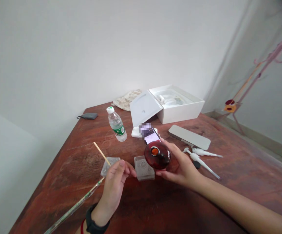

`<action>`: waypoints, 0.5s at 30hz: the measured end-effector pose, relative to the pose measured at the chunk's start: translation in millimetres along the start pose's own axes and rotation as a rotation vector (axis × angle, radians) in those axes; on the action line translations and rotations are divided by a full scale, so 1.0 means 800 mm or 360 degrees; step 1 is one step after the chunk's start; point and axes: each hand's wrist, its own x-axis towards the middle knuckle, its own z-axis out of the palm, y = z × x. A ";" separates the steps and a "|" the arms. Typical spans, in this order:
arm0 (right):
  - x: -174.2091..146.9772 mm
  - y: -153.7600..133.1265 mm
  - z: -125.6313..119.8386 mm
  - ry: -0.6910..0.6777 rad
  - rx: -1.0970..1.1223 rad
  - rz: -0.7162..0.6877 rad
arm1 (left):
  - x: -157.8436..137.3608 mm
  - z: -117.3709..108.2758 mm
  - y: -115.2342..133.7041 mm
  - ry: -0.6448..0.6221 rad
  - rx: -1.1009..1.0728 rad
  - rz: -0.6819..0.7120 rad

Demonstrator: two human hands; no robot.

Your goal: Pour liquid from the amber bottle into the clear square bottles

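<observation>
My right hand (pixel 179 164) is wrapped round a dark amber bottle (pixel 160 156), whose uncapped mouth faces up and toward me. Beneath and just left of the bottle lies a clear square mold (pixel 144 169). My left hand (pixel 115 182) is closed on a thin wooden chopstick (pixel 101 152), which points up and away to the left. A second clear square piece (pixel 108 165) lies behind the chopstick, partly covered by my left hand. Below that hand, a long narrow clear wrapper (pixel 75 206) with green print stretches toward the table's front left.
Two white pump heads (pixel 204 162) and a dark cap lie right of my right hand, near a grey-white flat case (pixel 189 136). Behind are a water bottle (pixel 117 125), a phone (pixel 152 135), an open white box (pixel 182 112), a cloth (pixel 127 100) and a grey device (pixel 89 116).
</observation>
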 end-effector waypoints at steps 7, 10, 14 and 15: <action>0.010 0.001 -0.002 0.0165 -0.0057 0.0163 | 0.000 -0.014 -0.014 -0.0165 0.0406 0.0220; 0.011 0.001 0.002 0.0204 0.0000 0.0187 | 0.006 -0.014 -0.017 -0.0295 0.0465 0.0399; 0.012 -0.002 0.004 0.0220 0.0034 0.0136 | 0.013 -0.016 0.007 -0.0339 0.0461 0.0564; 0.013 -0.003 0.004 0.0221 0.0054 0.0101 | 0.015 -0.021 0.020 -0.0315 0.0455 0.0631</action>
